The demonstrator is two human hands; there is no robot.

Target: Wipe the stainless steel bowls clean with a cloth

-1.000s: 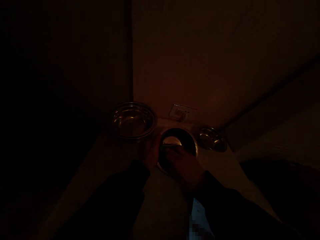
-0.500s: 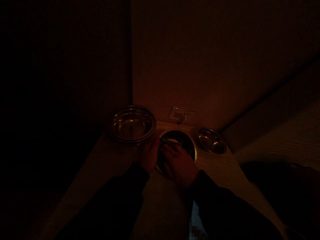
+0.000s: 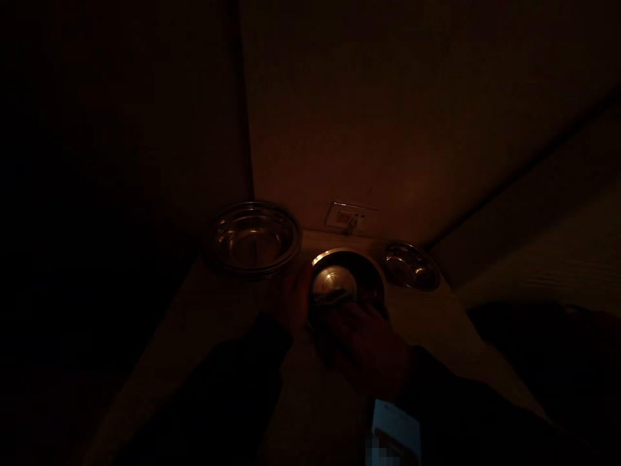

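Note:
In the middle of the table stands a round metal bowl (image 3: pixel 324 256), its shiny bottom catching the light. My left hand (image 3: pixel 295 294) grips the bowl's left side, the thumb side against the rim. Over the near right part of the bowl lies my right hand (image 3: pixel 371 343), slightly blurred, its fingers bent onto what looks like a dark cloth (image 3: pixel 334 299). Most of that cloth is hidden under the fingers and in shadow.
Wide nested metal bowls (image 3: pixel 255 249) stand at the back left of the pale table (image 3: pixel 233 310). A smaller metal dish (image 3: pixel 412 265) sits at the back right. A wall socket (image 3: pixel 349 217) is behind. Below my right wrist a lit bluish object (image 3: pixel 400 424) shows.
My right hand has drawn back toward me and to the right with the dark cloth, uncovering the bowl's shiny bottom. My left hand stays at the bowl's left side.

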